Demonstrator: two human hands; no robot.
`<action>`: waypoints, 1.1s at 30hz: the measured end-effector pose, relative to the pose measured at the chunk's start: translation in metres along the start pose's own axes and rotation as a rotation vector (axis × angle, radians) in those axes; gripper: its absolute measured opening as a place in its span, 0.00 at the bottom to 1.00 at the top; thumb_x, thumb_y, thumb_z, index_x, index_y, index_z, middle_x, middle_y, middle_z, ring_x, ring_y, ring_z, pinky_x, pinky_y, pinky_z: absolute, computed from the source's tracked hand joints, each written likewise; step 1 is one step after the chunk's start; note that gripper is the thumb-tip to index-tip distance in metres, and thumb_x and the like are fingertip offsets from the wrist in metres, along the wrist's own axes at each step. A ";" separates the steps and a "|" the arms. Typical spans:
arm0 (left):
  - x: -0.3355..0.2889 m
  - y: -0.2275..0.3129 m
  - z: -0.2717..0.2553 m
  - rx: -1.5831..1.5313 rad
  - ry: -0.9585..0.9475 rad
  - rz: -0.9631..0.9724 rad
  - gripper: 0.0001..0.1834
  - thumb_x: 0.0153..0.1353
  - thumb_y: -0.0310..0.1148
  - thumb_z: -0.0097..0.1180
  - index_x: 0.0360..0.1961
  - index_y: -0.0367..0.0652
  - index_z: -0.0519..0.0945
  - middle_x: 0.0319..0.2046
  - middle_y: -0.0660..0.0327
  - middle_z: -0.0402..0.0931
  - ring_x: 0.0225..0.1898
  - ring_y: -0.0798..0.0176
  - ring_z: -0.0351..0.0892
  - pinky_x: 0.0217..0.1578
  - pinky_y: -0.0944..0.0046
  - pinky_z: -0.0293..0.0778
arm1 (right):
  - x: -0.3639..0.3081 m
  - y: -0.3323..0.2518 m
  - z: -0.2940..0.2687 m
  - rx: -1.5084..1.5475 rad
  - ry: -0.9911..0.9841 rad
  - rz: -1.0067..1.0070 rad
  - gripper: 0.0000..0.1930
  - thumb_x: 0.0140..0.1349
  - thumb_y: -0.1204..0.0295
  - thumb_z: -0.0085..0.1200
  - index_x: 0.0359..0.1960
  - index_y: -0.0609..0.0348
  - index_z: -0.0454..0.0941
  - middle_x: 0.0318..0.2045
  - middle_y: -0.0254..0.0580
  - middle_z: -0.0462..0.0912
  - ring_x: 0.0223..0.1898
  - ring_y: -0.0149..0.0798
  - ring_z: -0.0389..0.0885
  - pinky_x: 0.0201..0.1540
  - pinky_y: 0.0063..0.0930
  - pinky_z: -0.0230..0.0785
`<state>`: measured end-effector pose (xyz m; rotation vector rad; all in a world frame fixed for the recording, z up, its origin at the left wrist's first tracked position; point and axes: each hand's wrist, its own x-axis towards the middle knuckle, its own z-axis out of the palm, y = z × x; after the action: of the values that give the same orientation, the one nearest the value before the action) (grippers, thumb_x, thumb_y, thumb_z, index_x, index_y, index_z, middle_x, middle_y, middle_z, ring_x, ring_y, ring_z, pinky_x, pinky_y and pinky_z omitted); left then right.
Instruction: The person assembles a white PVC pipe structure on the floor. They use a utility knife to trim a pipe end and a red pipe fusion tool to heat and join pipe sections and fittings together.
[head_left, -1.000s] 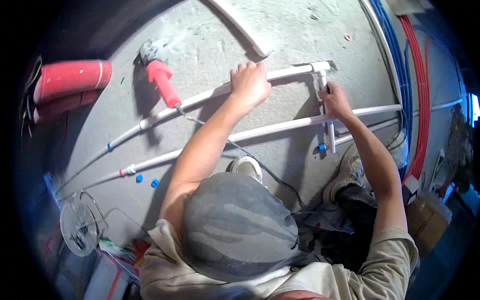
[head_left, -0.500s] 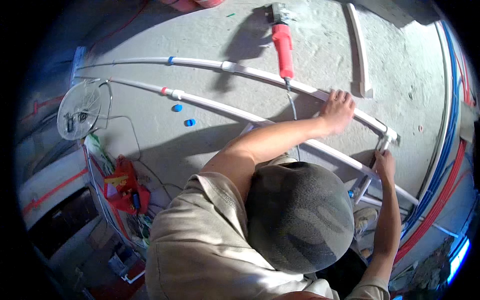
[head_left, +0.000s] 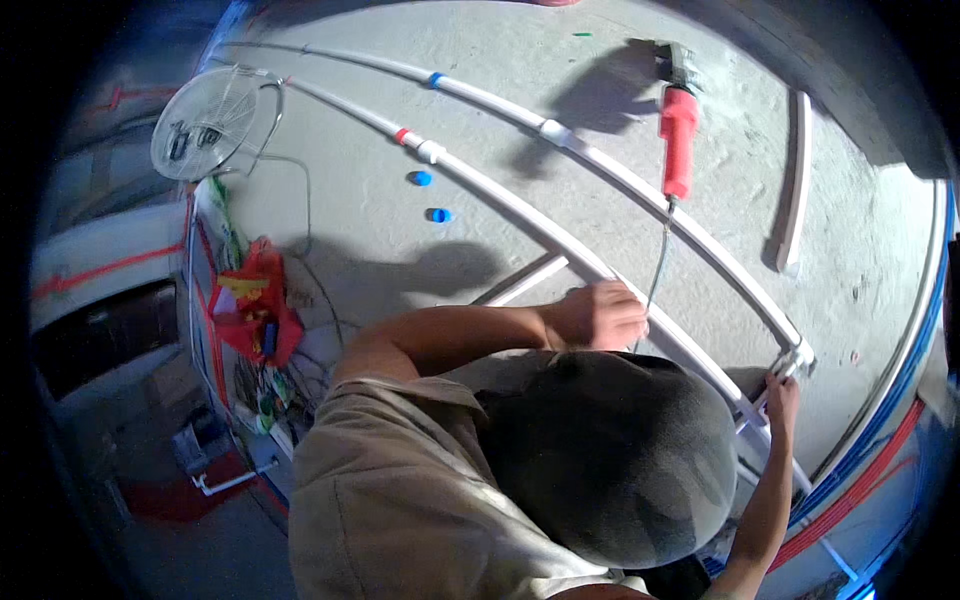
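Two long white pipes lie side by side on the concrete floor, the far pipe [head_left: 640,188] and the near pipe [head_left: 520,208]. My right hand [head_left: 783,397] is closed round the short white crosspiece just below the corner fitting [head_left: 800,354] at the far pipe's right end. Over the near pipe's middle, my left hand [head_left: 606,312] has its fingers curled in; what they hold, if anything, is hidden. A red-bodied power tool [head_left: 679,145], like an angle grinder, lies beyond the far pipe, its cord crossing both pipes. My cap [head_left: 620,460] hides the area below.
Two blue caps [head_left: 422,178] lie left of the near pipe. A round wire fan [head_left: 205,125] stands far left, above a red bag [head_left: 258,305] of tools. Another white pipe length [head_left: 797,185] lies at upper right. Blue and red conduits [head_left: 850,530] run along the right.
My left hand has left the far pipe and drawn back to the near one. My right hand stays at the corner joint. The whole view has shifted, moving the floor items rightward.
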<state>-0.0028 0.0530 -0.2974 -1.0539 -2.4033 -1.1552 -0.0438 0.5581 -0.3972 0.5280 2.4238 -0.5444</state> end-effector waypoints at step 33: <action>-0.153 -0.357 -0.216 0.379 0.881 -1.350 0.16 0.61 0.23 0.68 0.51 0.37 0.88 0.46 0.58 0.89 0.43 0.66 0.85 0.48 0.65 0.77 | -0.018 -0.011 -0.004 -0.081 0.057 -0.009 0.21 0.66 0.56 0.62 0.38 0.67 0.81 0.27 0.46 0.84 0.29 0.40 0.82 0.33 0.42 0.73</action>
<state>-0.1644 -0.3362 -0.4386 1.1815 -2.1731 -0.9715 -0.0376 0.5465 -0.3798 0.5050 2.4921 -0.4385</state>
